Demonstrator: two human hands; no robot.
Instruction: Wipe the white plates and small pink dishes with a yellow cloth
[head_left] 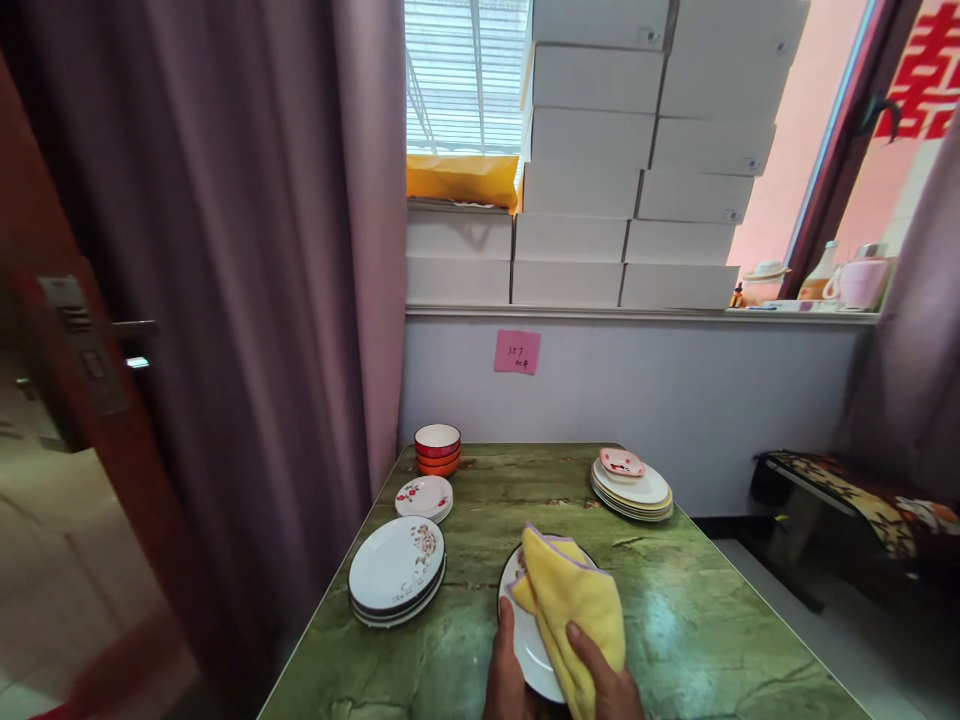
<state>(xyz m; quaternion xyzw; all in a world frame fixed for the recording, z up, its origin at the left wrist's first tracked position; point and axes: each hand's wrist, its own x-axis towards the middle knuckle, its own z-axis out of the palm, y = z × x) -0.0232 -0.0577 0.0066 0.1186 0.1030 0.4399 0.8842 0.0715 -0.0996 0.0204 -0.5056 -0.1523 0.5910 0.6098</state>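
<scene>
A white plate rests on the green marble-patterned table at the near edge. My left hand grips its near left rim, thumb on top. My right hand presses a yellow cloth onto the plate, thumb over the cloth; the other fingers are hidden. The cloth covers most of the plate's right side.
A stack of white plates lies at the left, small flowered plates behind it, red bowls at the far left corner. Another plate stack sits far right. White boxes fill the windowsill; a curtain hangs left.
</scene>
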